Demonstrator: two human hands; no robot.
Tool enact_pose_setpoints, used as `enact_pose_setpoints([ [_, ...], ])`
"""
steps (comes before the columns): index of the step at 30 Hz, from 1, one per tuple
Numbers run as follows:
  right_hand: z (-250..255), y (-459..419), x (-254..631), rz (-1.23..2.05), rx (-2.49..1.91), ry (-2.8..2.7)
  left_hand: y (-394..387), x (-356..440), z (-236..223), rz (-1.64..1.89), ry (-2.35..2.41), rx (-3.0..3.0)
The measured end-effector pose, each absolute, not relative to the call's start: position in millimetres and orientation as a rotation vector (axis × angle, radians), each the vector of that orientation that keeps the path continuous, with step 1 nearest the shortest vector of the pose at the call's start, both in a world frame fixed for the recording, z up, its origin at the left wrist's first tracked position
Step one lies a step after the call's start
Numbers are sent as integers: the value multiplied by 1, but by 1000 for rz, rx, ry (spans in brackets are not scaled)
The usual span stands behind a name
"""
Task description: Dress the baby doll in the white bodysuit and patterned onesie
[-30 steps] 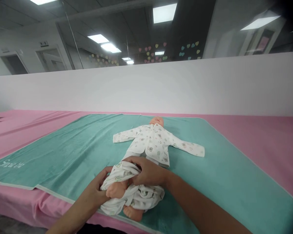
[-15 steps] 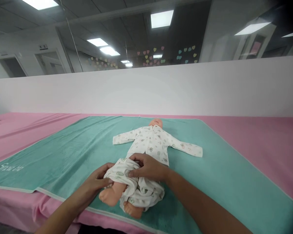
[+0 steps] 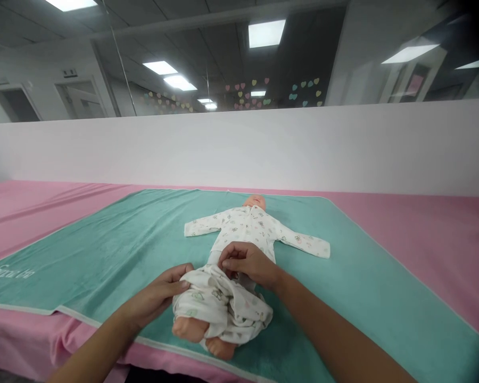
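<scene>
A baby doll (image 3: 255, 201) lies on its back, head away from me, in a white printed long-sleeved top (image 3: 245, 229) with both sleeves spread. White printed baby pants (image 3: 207, 298) are bunched around its legs, and its feet (image 3: 189, 328) stick out at the near end. My left hand (image 3: 163, 291) pinches the pants at their left edge, thumb on top. My right hand (image 3: 249, 263) is closed on the upper edge of the pants near the hem of the top; its fingertips are partly hidden by the cloth.
Under the doll is a teal blanket (image 3: 115, 250) with a pale border, spread over a pink cover (image 3: 423, 229). A low white wall (image 3: 239, 149) runs along the far side, with mirror or glass above it. The near edge of the pink cover drops off in front of me.
The pants have been drawn farther over the doll's left-side leg, so only its foot shows now. My right hand has moved up toward the top's hem.
</scene>
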State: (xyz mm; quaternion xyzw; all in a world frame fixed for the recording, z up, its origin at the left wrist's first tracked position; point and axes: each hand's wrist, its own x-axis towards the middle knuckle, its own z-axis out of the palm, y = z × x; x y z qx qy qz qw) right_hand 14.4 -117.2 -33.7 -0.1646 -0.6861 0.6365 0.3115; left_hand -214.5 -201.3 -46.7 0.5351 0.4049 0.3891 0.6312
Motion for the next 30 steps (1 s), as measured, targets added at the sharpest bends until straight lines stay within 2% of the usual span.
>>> enact_pose_setpoints([
  [4, -43, -108, 14, 1359, -591, -1767, -186, -203, -41, 949, 1084, 1233],
  [9, -48, -100, 25, 508, -842, -1861, -156, -183, -28, 1133, 1314, 1451],
  [12, -51, -101, 25, 255, -807, -1992, -124, -168, -27, 1132, 1351, 1802],
  [15, -55, -103, 20, 166, -807, -2096, -92, -154, -33, 1043, 1388, 2197],
  [17, -58, -103, 18, 150, -822, -2113, -77, -152, -39, 1105, 1489, 2220],
  [23, -57, -91, 24, 94, -895, -1915, -56, -197, -59, 1319, 1910, 1550],
  [26, -52, -77, 37, 98, -1101, -1731, -54, -219, -63, 1457, 2014, 1313],
  [28, -50, -67, 52, 144, -1336, -1644, -56, -221, -60, 1557, 2005, 1329],
  [30, -50, -58, 69, 247, -1597, -1647, -61, -213, -55, 1496, 1896, 1448],
])
